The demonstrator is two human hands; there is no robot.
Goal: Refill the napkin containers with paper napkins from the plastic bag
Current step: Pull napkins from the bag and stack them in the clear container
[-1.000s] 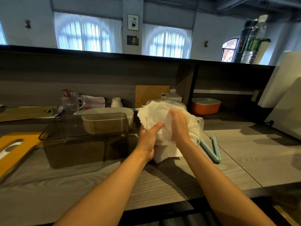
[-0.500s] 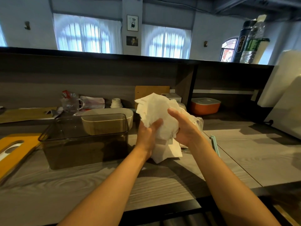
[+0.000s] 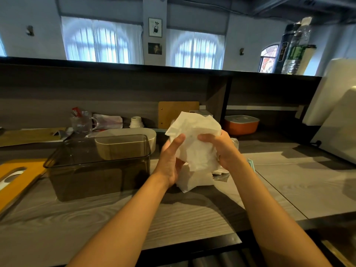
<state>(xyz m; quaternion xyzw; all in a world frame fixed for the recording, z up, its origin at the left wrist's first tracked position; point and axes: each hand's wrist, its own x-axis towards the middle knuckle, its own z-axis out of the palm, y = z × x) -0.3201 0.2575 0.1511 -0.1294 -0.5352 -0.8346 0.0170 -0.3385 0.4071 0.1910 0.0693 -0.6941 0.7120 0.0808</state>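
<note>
Both hands, left hand (image 3: 171, 160) and right hand (image 3: 224, 149), are gripping the napkins (image 3: 196, 143); the container (image 3: 100, 166) is sitting left of that grip.

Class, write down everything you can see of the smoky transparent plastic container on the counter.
The smoky transparent plastic container is a deep rectangular box with rounded corners and a flared rim, brown-grey and see-through. It stands upright and open-topped on the grey wood-grain counter, left of the hands, and looks empty. Neither hand touches it. A cream oval container stands just behind it, seen partly through its wall.
</note>
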